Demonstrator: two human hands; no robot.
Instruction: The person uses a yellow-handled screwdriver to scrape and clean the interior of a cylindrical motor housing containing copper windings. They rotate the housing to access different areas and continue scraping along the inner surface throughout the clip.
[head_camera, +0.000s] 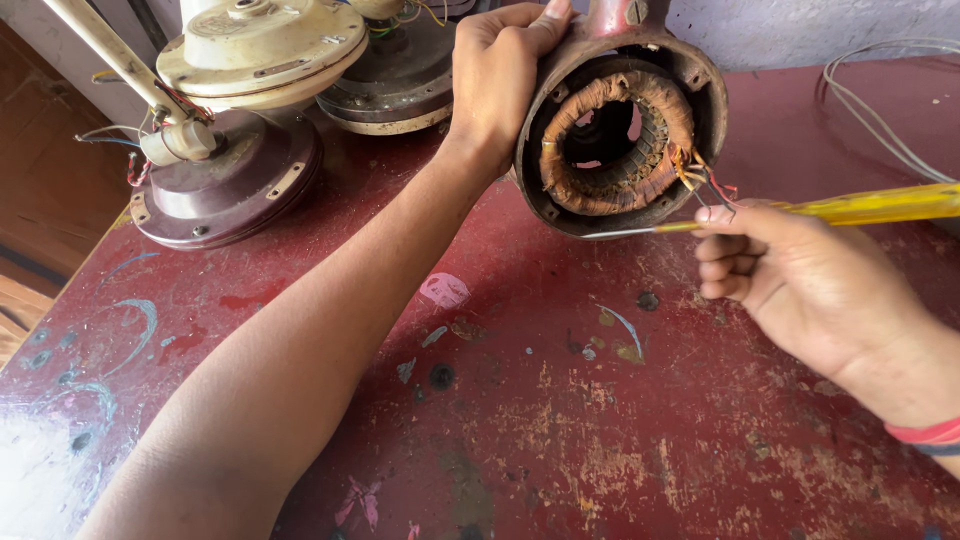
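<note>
My left hand (495, 75) grips the rim of a rusty round motor housing (700, 110), holding it tilted on its edge with the open side toward me. Inside sits a ring of brown copper winding (655, 100) with thin red, yellow and white wires (705, 180) sticking out at its right. My right hand (790, 275) holds a screwdriver with a yellow handle (880, 205). Its thin metal shaft (620, 232) points left and lies against the housing's lower rim. My fingers are right beside the loose wires.
A worn, paint-stained maroon table (560, 400) carries everything. At the back left lie two fan motors, a maroon and cream one (235, 120) and a darker one (400, 75), with loose wires. Grey cables (880, 100) trail at the back right. The table's left edge drops off.
</note>
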